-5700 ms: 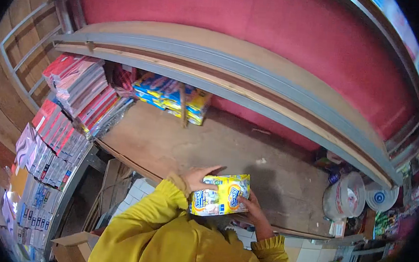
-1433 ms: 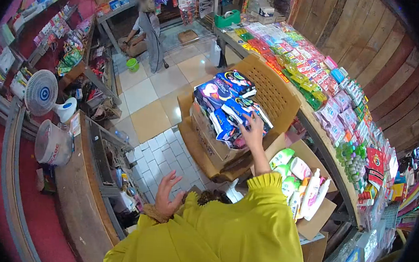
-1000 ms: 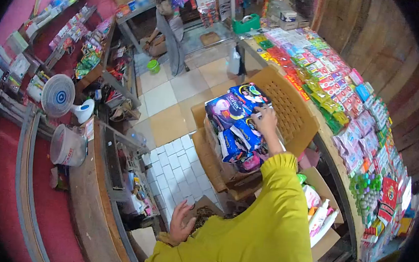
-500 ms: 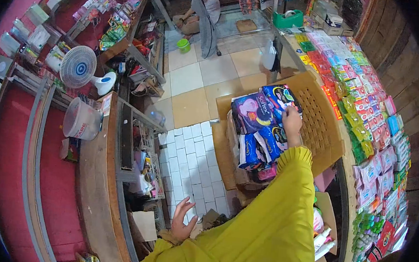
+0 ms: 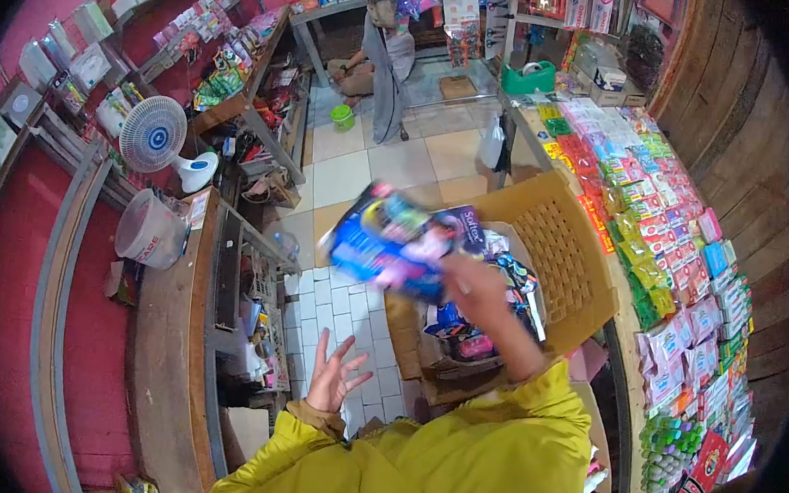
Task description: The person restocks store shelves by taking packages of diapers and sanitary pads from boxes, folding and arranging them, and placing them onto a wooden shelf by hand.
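My right hand (image 5: 479, 295) is closed on a blue-and-black pack of sanitary pads (image 5: 380, 250), smeared by motion and raised to the left of a carton. Close behind it shows a purple Softex pack (image 5: 472, 227); whether my hand grips this one too is unclear. More small packs (image 5: 475, 347) lie inside the carton (image 5: 539, 300), which rests on a brown plastic chair (image 5: 579, 256). My left hand (image 5: 333, 381) hangs over the white floor tiles, fingers spread, holding nothing.
On the right, a long counter carries rows of sachets (image 5: 664, 240) and a green tape dispenser (image 5: 528, 78). A wooden counter on the left holds a fan (image 5: 153, 133) and a clear tub (image 5: 150, 227). Toward the back, a person (image 5: 386, 60) sits near a green bucket (image 5: 342, 116).
My right hand has lifted the pad pack out of the carton and swung it left, exposing contents beneath. My left hand has moved slightly left, its fingers spreading wider.
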{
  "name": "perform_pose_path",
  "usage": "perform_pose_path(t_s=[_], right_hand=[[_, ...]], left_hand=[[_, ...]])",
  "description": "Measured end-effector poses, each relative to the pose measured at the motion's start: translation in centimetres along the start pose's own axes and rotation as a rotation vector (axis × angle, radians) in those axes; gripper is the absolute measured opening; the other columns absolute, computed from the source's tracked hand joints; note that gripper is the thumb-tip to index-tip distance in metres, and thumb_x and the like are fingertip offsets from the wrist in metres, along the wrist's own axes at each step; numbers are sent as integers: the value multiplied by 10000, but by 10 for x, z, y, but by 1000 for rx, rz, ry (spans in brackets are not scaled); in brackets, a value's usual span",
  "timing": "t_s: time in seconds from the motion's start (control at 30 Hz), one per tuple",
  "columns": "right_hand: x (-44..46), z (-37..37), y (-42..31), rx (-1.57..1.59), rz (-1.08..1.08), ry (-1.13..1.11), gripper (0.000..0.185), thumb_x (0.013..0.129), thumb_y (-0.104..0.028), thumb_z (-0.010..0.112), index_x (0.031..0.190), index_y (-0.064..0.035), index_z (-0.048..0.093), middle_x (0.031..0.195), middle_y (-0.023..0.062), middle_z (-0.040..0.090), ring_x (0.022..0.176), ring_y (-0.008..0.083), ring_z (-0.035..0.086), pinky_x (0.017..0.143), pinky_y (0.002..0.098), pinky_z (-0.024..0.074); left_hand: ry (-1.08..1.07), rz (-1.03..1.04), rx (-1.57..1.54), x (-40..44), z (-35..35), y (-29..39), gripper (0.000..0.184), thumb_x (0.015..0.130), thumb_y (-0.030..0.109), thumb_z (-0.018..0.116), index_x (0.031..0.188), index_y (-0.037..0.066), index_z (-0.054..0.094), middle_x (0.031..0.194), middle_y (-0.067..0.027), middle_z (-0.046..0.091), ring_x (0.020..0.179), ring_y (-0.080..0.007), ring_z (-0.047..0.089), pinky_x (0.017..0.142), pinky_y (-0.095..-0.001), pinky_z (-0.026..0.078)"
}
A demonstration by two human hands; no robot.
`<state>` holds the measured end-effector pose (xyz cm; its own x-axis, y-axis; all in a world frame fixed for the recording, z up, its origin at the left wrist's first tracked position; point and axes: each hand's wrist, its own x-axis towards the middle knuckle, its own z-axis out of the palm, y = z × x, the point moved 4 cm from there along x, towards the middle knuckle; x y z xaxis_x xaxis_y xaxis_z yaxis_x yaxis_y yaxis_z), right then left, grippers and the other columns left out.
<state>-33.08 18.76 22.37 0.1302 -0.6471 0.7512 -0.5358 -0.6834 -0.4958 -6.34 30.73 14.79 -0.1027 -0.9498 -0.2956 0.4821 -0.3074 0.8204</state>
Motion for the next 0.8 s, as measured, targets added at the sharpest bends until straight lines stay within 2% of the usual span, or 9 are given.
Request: perform_pose_path(t_s=[0.03,0.1,0.17,0.37,0.4,0.47,0.5,0.63,0.8], right_hand=[[-10,17,-19,-32,1,-235,180,749,-82,634,929,-90,638,902,79,666,780,260,651,647,337,528],[-35,52,-56,162,-267,-212,161,742,-111,591,902,-113,613,892,56,636,667,230,624,562,343,513],[-69,83,-88,114,-230,-534,149,726,-134,587,873,-126,564,848,42,571,684,227,617,530,348,481],[-83,106,-95,486,-271,-641,184,781,-288,659,897,-148,630,811,25,624,665,223,640,508,337,508],[-62,100,-81,410,-190,-520,305,785,-406,666,929,-137,659,807,49,649,686,249,643,542,352,515],[-31,113,-19,362,70,-510,338,809,-414,608,971,-120,649,915,97,646,840,301,624,712,403,499],[-8,112,14,148,61,-494,286,803,-343,635,935,-90,654,893,114,648,807,293,625,681,384,504],[8,123,147,-298,371,-456,434,759,-438,652,972,-59,641,971,166,632,907,309,608,782,426,482],[-4,136,169,-532,487,-665,517,689,-470,701,1008,-69,634,1061,151,595,918,333,609,790,436,500]], left_hand=[[-16,21,-94,2,-1,-1,622,897,413,552,1396,137,303,1391,-152,370,1194,-289,474,942,-553,428],[-41,65,-280,7,-7,-4,589,901,426,541,1371,136,337,1345,-155,435,1185,-275,486,927,-539,446],[220,-62,-365,-1,-19,-8,555,884,443,562,1300,105,417,1187,-113,566,1058,-269,577,882,-420,495],[380,-11,-197,-34,-77,-36,465,892,366,547,1246,84,441,1120,-97,586,988,-250,606,771,-413,537],[404,15,-225,-37,-81,-37,476,898,377,530,1251,71,437,1143,-105,579,1007,-259,601,795,-417,530],[447,35,-215,-44,-76,-31,528,895,420,515,1268,54,433,1176,-108,568,1053,-269,576,882,-424,479],[453,42,-152,-48,-77,-29,577,892,470,498,1282,49,432,1210,-109,558,1095,-275,554,944,-426,440],[516,90,-157,-59,-80,-25,580,894,455,507,1293,43,418,1223,-110,549,1104,-281,547,943,-426,438],[578,115,-208,-75,-96,-29,529,888,398,536,1276,57,423,1196,-103,555,1059,-254,569,852,-412,486]])
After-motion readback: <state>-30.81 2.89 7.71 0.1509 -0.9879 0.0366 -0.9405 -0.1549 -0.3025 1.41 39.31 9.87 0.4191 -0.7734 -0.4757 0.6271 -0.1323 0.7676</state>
